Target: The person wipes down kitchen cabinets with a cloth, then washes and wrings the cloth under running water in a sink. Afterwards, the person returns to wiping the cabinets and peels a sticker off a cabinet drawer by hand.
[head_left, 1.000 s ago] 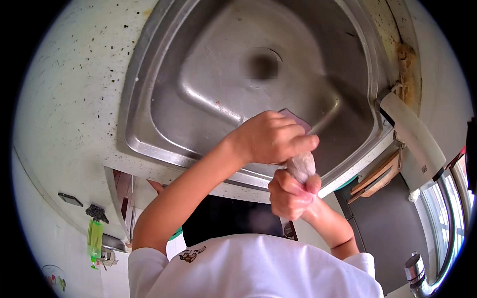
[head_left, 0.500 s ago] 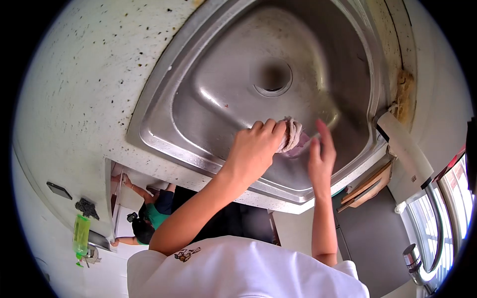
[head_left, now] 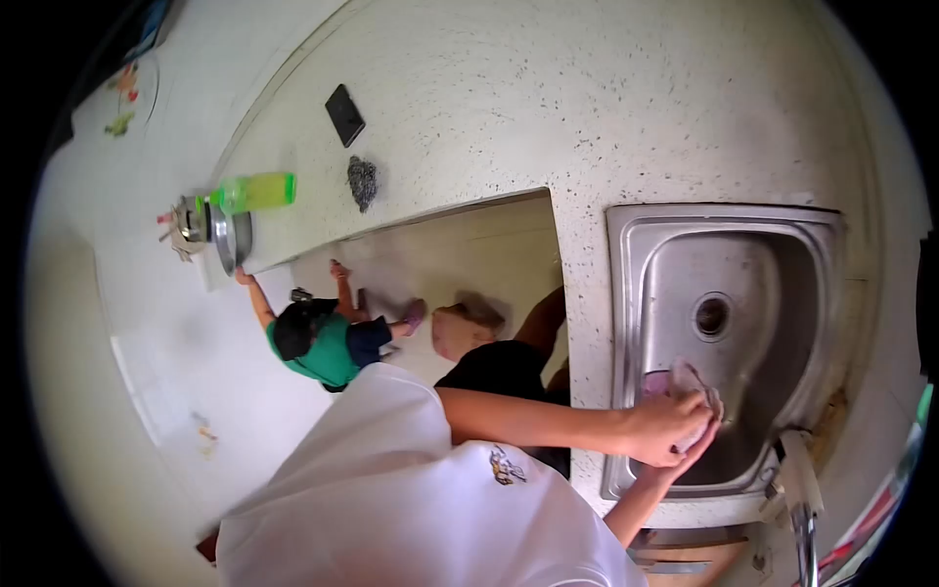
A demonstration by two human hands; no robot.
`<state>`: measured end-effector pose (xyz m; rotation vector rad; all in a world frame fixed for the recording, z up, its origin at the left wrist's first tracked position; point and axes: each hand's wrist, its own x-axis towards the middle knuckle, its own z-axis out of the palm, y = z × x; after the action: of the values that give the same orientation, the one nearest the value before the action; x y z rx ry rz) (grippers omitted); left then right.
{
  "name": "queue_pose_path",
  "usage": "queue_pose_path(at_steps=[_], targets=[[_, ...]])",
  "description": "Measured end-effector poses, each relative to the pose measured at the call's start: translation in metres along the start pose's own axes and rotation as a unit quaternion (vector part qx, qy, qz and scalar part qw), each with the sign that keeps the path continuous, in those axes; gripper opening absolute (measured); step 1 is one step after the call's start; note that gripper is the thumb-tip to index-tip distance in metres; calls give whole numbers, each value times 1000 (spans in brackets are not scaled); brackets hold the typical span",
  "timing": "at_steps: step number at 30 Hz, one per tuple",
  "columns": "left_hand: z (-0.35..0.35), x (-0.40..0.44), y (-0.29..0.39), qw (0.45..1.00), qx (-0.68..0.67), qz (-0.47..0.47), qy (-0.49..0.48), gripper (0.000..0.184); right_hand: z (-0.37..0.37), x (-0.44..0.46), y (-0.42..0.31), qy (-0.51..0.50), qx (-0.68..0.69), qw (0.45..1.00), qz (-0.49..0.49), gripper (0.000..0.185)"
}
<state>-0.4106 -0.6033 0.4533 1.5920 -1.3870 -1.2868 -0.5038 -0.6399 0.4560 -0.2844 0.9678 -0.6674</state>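
A pinkish wet cloth (head_left: 712,393) is bunched up over the front part of the steel sink (head_left: 675,279). My left hand (head_left: 667,428) has its fingers wrapped round the cloth from above. Beneath it, my right hand (head_left: 696,452) presses against the same cloth, partly hidden by the left. A loose pinkish end of the cloth hangs beside the fingers, over the basin. The round drain (head_left: 711,316) lies beyond the hands.
A speckled countertop (head_left: 469,108) holds a black phone (head_left: 344,115), a dark scouring pad (head_left: 362,183) and a green bottle (head_left: 259,193). Another person in a green shirt (head_left: 328,350) is at the counter's far side. A faucet (head_left: 802,479) stands right of the sink.
The view has swung left, bringing more countertop and the other person into sight. My right hand, apart from the cloth half a second ago, is back against it.
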Motion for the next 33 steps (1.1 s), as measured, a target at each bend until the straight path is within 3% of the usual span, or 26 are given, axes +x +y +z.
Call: queue_pose_path(at_steps=[1, 3, 4, 6, 7, 8, 11, 14, 15, 17, 19, 21, 23, 25, 26, 27, 28, 29, 31, 33], targets=[[-9, -19, 8, 999, 1, 26, 26, 62, 2, -12, -3, -26, -8, 999, -16, 49], [-40, -53, 29, 995, 15, 65, 74, 60, -2, -16, 5, -20, 74, 994, 76, 51], [-52, -71, 39, 993, -13, 72, 89, 57, 15, -23, 6, -18, 8, 999, 27, 56], [-76, -102, 54, 988, -65, 76, 118, 44, 15, -19, 18, -214, 20, 975, 61, 53], [-84, -118, 59, 978, -37, 93, 183, 32, 44, -29, 15, -359, 67, 921, 139, 53], [-90, -130, 59, 972, -89, 71, 208, 27, 69, -50, 23, -178, -20, 979, 97, 52], [-101, -166, 55, 924, -246, 27, 293, 17, 107, -65, 53, -256, -66, 947, 182, 53], [-106, -225, 73, 926, -155, 16, 345, 17, 84, -44, 102, -340, -174, 897, 222, 47], [-106, -258, 83, 926, -140, 24, 350, 18, 106, -75, 105, -353, -271, 889, 108, 42], [-109, -321, 95, 933, -73, 28, 352, 19, 138, -73, 143, -474, -358, 787, 166, 37], [-106, -380, 95, 930, -94, -33, 355, 20, 170, -92, 164, -514, -535, 669, 48, 33], [-107, -446, 110, 931, -64, -59, 355, 20, 166, -54, 215, -510, -647, 566, 36, 32], [-100, -502, 90, 912, -64, -12, 405, 20, 221, -68, 251, -519, -732, 441, 1, 29], [-112, -540, 95, 902, -156, -37, 400, 21, 275, -92, 266, -404, -863, 296, -65, 31], [-107, -564, 83, 888, -161, -23, 429, 23, 265, -87, 287, -387, -817, 399, -151, 34], [-102, -591, 63, 873, -164, -3, 459, 24, 256, -84, 306, -390, -761, 497, -146, 34], [-89, -617, 44, 847, -118, -45, 516, 24, 246, -81, 325, -395, -693, 585, -143, 34], [-74, -644, 23, 811, -74, -86, 574, 25, 239, -93, 334, -424, -618, 661, -42, 30], [-33, -697, -18, 760, 46, -152, 630, 24, 222, -124, 342, -436, -719, 509, -186, 29], [25, -739, -44, 707, -146, -191, 665, 19, 205, -176, 343, -449, -701, 534, -147, 36]])
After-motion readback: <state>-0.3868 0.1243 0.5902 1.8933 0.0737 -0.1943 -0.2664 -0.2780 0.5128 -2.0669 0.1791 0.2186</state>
